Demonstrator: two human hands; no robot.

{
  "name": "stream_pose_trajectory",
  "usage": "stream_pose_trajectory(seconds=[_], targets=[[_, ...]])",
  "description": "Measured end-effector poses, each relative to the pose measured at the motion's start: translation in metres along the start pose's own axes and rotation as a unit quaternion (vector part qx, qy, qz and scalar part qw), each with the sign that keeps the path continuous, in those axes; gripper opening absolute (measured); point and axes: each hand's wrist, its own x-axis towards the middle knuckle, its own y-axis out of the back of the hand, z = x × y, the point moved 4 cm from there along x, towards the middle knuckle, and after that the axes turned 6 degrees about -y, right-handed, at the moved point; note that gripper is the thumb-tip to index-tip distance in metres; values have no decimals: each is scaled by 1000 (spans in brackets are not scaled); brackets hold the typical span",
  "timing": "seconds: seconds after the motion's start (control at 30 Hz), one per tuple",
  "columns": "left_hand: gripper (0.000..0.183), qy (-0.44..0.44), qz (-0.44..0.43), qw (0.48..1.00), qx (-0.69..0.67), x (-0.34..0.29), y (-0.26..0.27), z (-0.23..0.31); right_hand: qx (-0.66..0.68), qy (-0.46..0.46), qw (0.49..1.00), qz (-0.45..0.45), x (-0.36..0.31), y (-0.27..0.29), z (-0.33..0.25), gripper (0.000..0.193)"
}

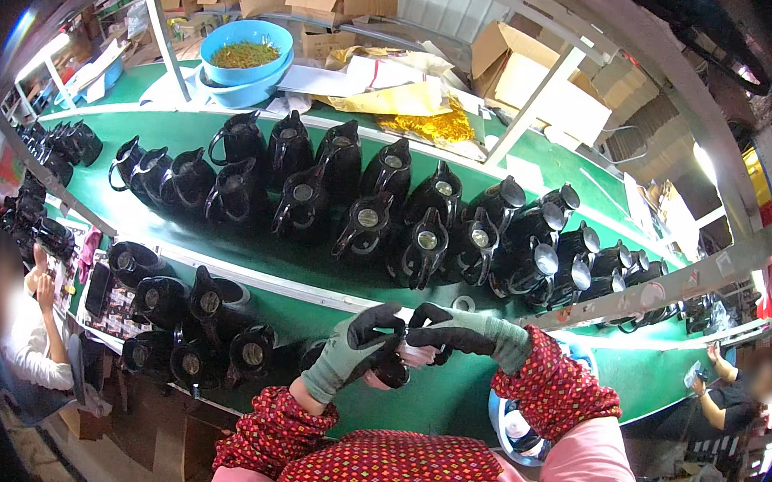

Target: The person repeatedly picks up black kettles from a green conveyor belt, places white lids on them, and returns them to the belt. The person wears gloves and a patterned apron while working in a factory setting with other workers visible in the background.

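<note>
Both of my hands wear grey-green gloves with black fingers and meet above the near edge of the green bench. The fingers of my left hand (353, 352) are curled closed, and what they grip is hidden. My right hand (470, 334) pinches downward at a small pale pink piece (418, 354), perhaps soft; its kind is not clear. Just under my fingers is a dark rounded thing (393, 371) with a pinkish lower edge, partly covered by the gloves. To the left, several black jugs (205, 303) with handles stand on the near bench, close to my left forearm.
Rows of black jugs (370, 217) fill the raised green shelf (300, 275) ahead. Beyond them are blue basins (245, 68), yellow sheets and cardboard boxes (546, 94). A light blue bowl (521, 427) sits by my right forearm. Other people work at far left and right.
</note>
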Motion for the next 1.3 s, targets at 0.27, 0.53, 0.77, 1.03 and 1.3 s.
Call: stream_pose_trajectory(seconds=[0.27,0.53,0.77,1.03,1.3], targets=[[61,69,138,889,-432,12,28,-46,-238,263,835,420,20,150,31,57],[79,-1,1,803,-596,17,42,-72,-305,-2,804,511,59,272,49,71],[68,-8,34,884,-467,6,34,-58,-513,-24,775,368,59,250,30,87],[62,-32,23,873,-487,7,30,-48,-546,-74,745,376,52,247,31,74],[60,-16,21,897,-442,11,30,-52,-542,-149,759,329,48,271,40,115]])
